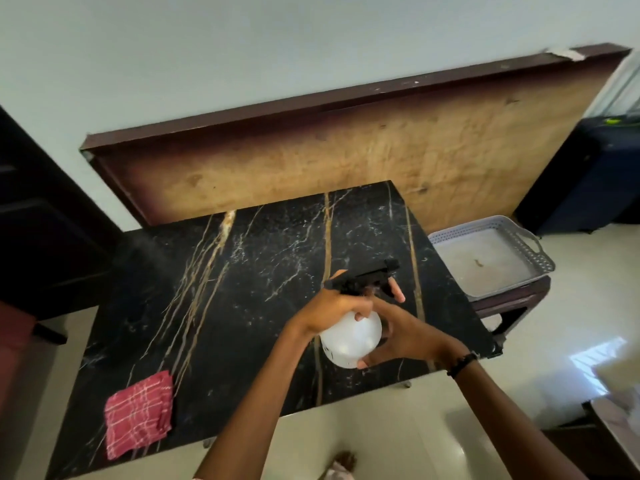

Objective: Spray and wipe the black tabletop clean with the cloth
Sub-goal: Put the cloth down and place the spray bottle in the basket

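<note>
Bare tabletop (263, 271) left of bottle (349, 337); cloth (138, 414) at near-left corner

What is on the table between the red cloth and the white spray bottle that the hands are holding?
Nothing: in the head view, only bare black tabletop with gold veins lies between the red cloth and the spray bottle.

— What can't you make out?
— The black marbled bench (242, 306) runs off the bottom-left edge; both hands hide the white round spray bottle's (349, 337) neck, and its trigger is perhaps blurred.
</note>
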The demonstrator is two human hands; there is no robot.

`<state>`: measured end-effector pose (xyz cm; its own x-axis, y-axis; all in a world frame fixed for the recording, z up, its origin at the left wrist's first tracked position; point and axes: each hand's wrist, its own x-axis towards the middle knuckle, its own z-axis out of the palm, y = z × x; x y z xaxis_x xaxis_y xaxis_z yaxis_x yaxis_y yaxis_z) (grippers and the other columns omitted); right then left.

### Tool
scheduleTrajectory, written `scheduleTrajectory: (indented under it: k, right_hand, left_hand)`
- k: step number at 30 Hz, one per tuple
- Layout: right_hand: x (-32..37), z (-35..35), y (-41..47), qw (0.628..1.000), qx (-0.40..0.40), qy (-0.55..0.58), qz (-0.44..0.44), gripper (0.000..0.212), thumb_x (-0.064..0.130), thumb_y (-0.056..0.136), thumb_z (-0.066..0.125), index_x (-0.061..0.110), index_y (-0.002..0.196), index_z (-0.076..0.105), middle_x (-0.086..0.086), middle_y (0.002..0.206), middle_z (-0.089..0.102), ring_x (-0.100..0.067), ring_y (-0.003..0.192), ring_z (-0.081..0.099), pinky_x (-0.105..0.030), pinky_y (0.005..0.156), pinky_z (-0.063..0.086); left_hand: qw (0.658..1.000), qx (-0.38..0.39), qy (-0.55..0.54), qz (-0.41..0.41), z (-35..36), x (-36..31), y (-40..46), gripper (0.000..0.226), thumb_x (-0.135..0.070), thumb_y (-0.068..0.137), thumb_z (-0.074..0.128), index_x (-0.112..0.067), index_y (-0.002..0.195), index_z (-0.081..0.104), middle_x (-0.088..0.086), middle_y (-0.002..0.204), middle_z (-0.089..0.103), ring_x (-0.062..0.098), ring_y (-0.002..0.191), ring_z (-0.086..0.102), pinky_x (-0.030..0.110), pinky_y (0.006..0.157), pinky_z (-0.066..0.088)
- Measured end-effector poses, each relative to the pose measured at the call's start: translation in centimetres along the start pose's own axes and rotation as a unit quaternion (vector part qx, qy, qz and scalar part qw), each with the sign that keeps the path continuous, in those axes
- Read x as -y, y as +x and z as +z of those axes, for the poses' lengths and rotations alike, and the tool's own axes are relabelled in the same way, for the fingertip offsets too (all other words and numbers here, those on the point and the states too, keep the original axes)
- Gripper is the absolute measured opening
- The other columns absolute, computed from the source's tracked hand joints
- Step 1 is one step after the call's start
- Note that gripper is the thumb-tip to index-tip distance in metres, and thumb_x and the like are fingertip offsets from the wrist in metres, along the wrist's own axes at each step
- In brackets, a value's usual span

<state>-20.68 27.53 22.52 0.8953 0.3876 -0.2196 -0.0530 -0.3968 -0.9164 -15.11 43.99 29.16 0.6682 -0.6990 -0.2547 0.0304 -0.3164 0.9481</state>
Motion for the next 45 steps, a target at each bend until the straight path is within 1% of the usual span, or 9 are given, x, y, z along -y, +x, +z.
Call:
scheduleTrajectory:
  k: [4, 7, 12, 20, 24, 29, 33, 37, 45]
  right_hand:
    - [-3.2, -4.5, -0.8, 0.995, -0.099, 0.016, -0.01, 0.087, 0.019, 0.065, 0.089, 0.039, 0.134, 0.041, 0.019, 0.136, 0.046, -0.001, 0.126, 0.045, -0.026, 0.1, 0.047]
    - [-6.1, -7.7, -0.7, 0.983, -0.181, 0.018, -0.006, 0.085, 0.03, 0.061, 0.089, 0.036, 0.132, 0.044, 0.017, 0.131, 0.051, -0.004, 0.122, 0.049, -0.032, 0.099, 0.05]
    - [-11.3, -13.7, -0.8, 0.956, -0.29, 0.043, 0.024, 0.085, 0.039, 0.06, 0.086, 0.032, 0.133, 0.042, 0.018, 0.128, 0.049, -0.003, 0.117, 0.05, -0.031, 0.097, 0.05]
    - [-20.6, -21.6, -1.1, 0.916, -0.393, 0.024, 0.078, 0.091, 0.064, 0.052, 0.081, 0.06, 0.127, 0.03, -0.003, 0.138, 0.039, -0.018, 0.122, 0.048, -0.044, 0.093, 0.053]
    - [-25.6, -23.9, -0.4, 0.88, -0.449, 0.052, 0.143, 0.115, 0.067, 0.047, 0.081, 0.032, 0.141, 0.026, -0.005, 0.142, 0.033, -0.019, 0.128, 0.04, -0.037, 0.103, 0.044]
    - [-32.7, -26.3, 1.9, 0.86, -0.48, 0.082, 0.156, 0.092, 0.015, 0.06, 0.091, 0.007, 0.135, 0.037, 0.026, 0.119, 0.035, 0.02, 0.108, 0.042, 0.0, 0.084, 0.039]
    - [-37.1, -27.1, 4.4, 0.844, -0.502, 0.082, 0.17, 0.08, 0.038, 0.057, 0.082, 0.024, 0.126, 0.043, 0.008, 0.12, 0.046, -0.002, 0.11, 0.05, -0.016, 0.091, 0.046]
    - [-39.9, -27.2, 7.3, 0.84, -0.511, 0.056, 0.174, 0.078, 0.045, 0.057, 0.061, 0.002, 0.119, 0.047, -0.02, 0.122, 0.045, -0.028, 0.109, 0.052, -0.028, 0.087, 0.045]
    - [-43.7, -27.1, 9.1, 0.828, -0.515, 0.093, 0.199, 0.066, 0.039, 0.074, 0.054, 0.005, 0.129, 0.041, -0.022, 0.129, 0.046, -0.039, 0.119, 0.048, -0.054, 0.097, 0.046]
  left_hand:
    - [1.0, -0.016, -0.017, 0.008, 2.2, -0.7, 6.2, 0.012, -0.027, 0.072, 0.067, -0.016, 0.078, 0.066, 0.003, 0.095, 0.07, 0.018, 0.098, 0.065, 0.042, 0.092, 0.05]
    - [0.997, -0.057, -0.049, 0.005, 4.6, -1.0, 10.7, 0.009, -0.028, 0.084, 0.068, -0.031, 0.091, 0.062, -0.005, 0.101, 0.066, 0.011, 0.098, 0.062, 0.024, 0.085, 0.05]
    - [0.995, -0.07, -0.066, 0.014, 8.9, 0.5, 18.1, 0.044, -0.033, 0.088, 0.062, -0.046, 0.127, 0.044, -0.013, 0.13, 0.041, 0.005, 0.126, 0.035, 0.026, 0.106, 0.033]
    - [0.974, -0.062, -0.191, -0.105, 15.8, 2.5, 28.2, 0.055, -0.022, 0.095, 0.051, -0.029, 0.144, 0.027, -0.01, 0.14, 0.037, -0.012, 0.109, 0.043, 0.001, 0.079, 0.04]
    - [0.955, -0.057, -0.243, -0.16, 19.0, 3.7, 32.7, 0.061, -0.022, 0.097, 0.047, -0.022, 0.15, 0.016, -0.001, 0.157, 0.024, 0.01, 0.14, 0.028, 0.025, 0.11, 0.025]
    - [0.942, -0.101, -0.255, -0.195, 22.9, 6.9, 38.9, 0.058, -0.023, 0.097, 0.046, -0.031, 0.148, 0.019, -0.002, 0.153, 0.03, 0.011, 0.13, 0.033, 0.02, 0.092, 0.032]
    - [0.923, -0.141, -0.273, -0.23, 24.5, 9.8, 43.8, 0.061, -0.02, 0.097, 0.046, -0.028, 0.149, 0.015, 0.001, 0.155, 0.026, 0.019, 0.139, 0.029, 0.029, 0.105, 0.027]
    - [0.912, -0.163, -0.269, -0.262, 25.0, 12.6, 47.0, 0.059, -0.017, 0.098, 0.044, -0.026, 0.149, 0.016, 0.002, 0.155, 0.027, 0.02, 0.138, 0.031, 0.032, 0.107, 0.029]
    - [0.911, -0.16, -0.255, -0.28, 25.4, 14.5, 49.0, 0.061, -0.015, 0.098, 0.043, -0.025, 0.15, 0.011, 0.004, 0.156, 0.024, 0.018, 0.138, 0.03, 0.029, 0.106, 0.029]
